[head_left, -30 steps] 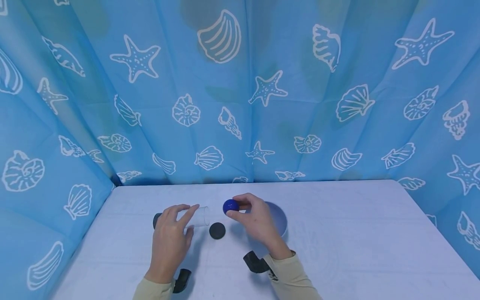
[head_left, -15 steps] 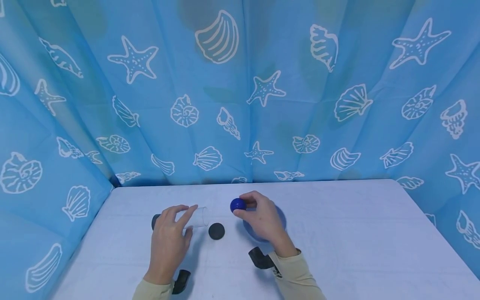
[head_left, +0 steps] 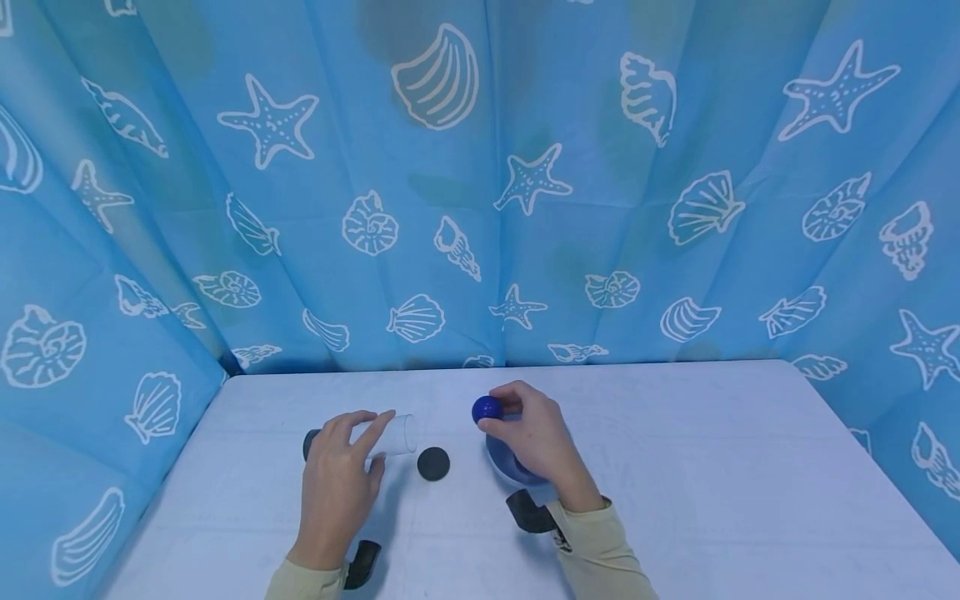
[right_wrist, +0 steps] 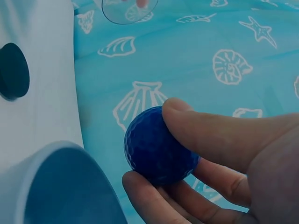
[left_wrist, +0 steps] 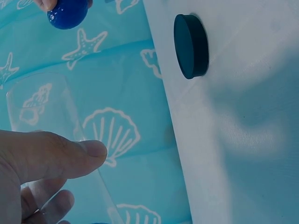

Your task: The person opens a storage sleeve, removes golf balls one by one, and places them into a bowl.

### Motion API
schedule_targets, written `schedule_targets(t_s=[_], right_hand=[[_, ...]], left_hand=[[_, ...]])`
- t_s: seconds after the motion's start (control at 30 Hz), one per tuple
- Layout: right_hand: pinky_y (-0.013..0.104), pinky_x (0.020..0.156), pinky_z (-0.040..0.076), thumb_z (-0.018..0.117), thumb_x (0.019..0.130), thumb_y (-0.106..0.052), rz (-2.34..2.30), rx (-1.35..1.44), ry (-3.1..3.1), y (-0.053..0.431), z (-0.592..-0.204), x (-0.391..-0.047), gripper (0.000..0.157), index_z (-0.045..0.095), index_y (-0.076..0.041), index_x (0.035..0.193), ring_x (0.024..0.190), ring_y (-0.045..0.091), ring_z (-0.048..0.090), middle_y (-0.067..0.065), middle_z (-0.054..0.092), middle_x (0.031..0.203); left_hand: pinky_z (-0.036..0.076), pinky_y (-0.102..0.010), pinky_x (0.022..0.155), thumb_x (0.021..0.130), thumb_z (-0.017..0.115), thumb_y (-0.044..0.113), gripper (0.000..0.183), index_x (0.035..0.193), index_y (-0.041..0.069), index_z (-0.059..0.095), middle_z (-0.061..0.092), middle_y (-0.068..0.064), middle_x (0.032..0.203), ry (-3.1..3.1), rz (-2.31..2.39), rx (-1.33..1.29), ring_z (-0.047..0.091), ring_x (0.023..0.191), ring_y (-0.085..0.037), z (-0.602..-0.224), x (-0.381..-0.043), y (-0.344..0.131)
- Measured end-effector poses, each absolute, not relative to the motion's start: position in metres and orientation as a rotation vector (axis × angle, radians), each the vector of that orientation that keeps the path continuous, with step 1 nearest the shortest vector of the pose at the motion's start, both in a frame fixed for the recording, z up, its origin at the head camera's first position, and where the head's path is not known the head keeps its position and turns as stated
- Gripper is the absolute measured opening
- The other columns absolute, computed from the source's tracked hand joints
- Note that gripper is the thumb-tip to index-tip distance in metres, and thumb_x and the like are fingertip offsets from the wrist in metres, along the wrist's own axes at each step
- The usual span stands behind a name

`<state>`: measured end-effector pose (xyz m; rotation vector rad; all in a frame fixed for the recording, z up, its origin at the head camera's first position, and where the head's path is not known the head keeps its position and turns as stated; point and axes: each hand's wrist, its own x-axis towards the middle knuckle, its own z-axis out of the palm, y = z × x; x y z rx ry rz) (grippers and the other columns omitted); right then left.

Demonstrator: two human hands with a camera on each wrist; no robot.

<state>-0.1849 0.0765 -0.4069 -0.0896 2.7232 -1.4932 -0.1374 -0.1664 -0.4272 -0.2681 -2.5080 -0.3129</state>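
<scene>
My left hand (head_left: 341,475) grips a clear cylinder (head_left: 397,434) lying on its side in the air, its rim facing right and a dark cap (head_left: 309,443) at its left end. In the left wrist view, thumb and fingers curl round the clear wall. My right hand (head_left: 536,433) pinches a dimpled blue golf ball (right_wrist: 159,144) between thumb and fingertips. The ball is held up above the left rim of a blue bowl (head_left: 501,462), which the hand partly hides. Between both hands a round black lid (head_left: 433,464) lies on the table.
The white-covered table (head_left: 712,483) reaches back to a blue curtain (head_left: 465,200) with white shell prints, which also runs along the left and right sides. Black curved pieces (head_left: 363,564) are fixed at both wrists.
My right hand has shifted to the right with the golf ball, away from the cylinder's rim. My left hand stays nearly in place with the cylinder.
</scene>
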Motion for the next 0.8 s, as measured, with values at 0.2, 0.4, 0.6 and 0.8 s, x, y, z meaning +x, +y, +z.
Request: schedule_targets(t_s=[0.2, 0.4, 0.6, 0.8], right_hand=[[0.048, 0.095, 0.055, 0.078, 0.089, -0.019, -1.48, -0.065, 2.715, 0.08, -0.406, -0.186, 0.041, 0.063, -0.009, 0.126, 0.114, 0.029, 0.063, 0.012, 0.066, 0.124], [0.048, 0.096, 0.055, 0.077, 0.09, -0.017, -1.454, -0.064, 2.711, 0.084, -0.406, -0.187, 0.041, 0.062, -0.007, 0.126, 0.112, 0.03, 0.065, 0.015, 0.065, 0.124], [0.046, 0.095, 0.055, 0.077, 0.09, -0.016, -1.409, -0.081, 2.73, 0.087, -0.406, -0.188, 0.04, 0.062, -0.006, 0.126, 0.11, 0.029, 0.066, 0.015, 0.066, 0.123], [0.046, 0.095, 0.055, 0.077, 0.09, -0.016, -1.32, -0.072, 2.792, 0.09, -0.407, -0.189, 0.041, 0.062, -0.006, 0.127, 0.109, 0.028, 0.066, 0.015, 0.065, 0.125]], left_hand=[[0.051, -0.054, 0.096, 0.063, 0.092, -0.003, 0.066, 0.124, 0.014, 0.072, 0.066, -0.016, 0.115, -2.512, -0.321, -0.263, 0.06, 0.111, -0.037, -0.427, -0.137, -0.167], [0.051, -0.054, 0.096, 0.063, 0.092, -0.004, 0.066, 0.124, 0.013, 0.072, 0.066, -0.016, 0.114, -2.507, -0.327, -0.269, 0.06, 0.111, -0.037, -0.428, -0.138, -0.167], [0.051, -0.054, 0.096, 0.064, 0.092, -0.002, 0.067, 0.125, 0.014, 0.072, 0.065, -0.016, 0.115, -2.523, -0.317, -0.26, 0.059, 0.112, -0.037, -0.428, -0.138, -0.166], [0.051, -0.054, 0.096, 0.063, 0.092, -0.003, 0.067, 0.125, 0.014, 0.072, 0.065, -0.016, 0.115, -2.522, -0.311, -0.263, 0.06, 0.112, -0.037, -0.429, -0.138, -0.165]])
